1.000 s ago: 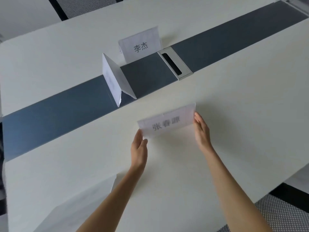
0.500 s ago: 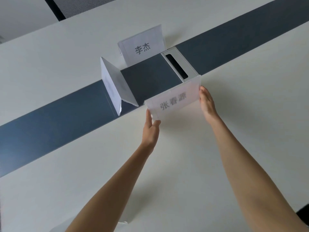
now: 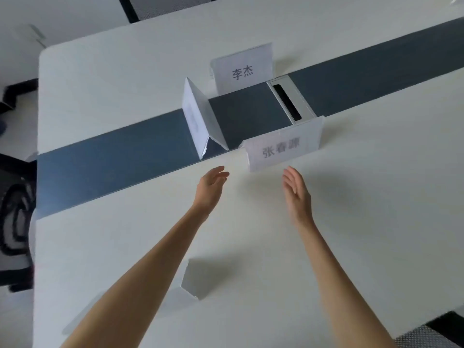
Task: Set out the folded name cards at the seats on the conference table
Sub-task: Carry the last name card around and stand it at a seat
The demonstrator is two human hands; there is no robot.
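A folded white name card with grey printed characters stands upright on the white table, at the near edge of the dark centre strip. My left hand and my right hand hover just in front of it, both empty with fingers apart, not touching it. A second card stands beyond the strip, facing me. A third tent card stands end-on across the strip. Another folded card lies near me, partly hidden by my left forearm.
A silver cable box with a dark slot is set into the strip, right behind the nearest card. Black office chairs stand off the table's left end. A mesh chair back shows at the bottom right.
I carried the card forward with both hands and set it down at the strip's edge. Both hands have let go and drawn back a little.
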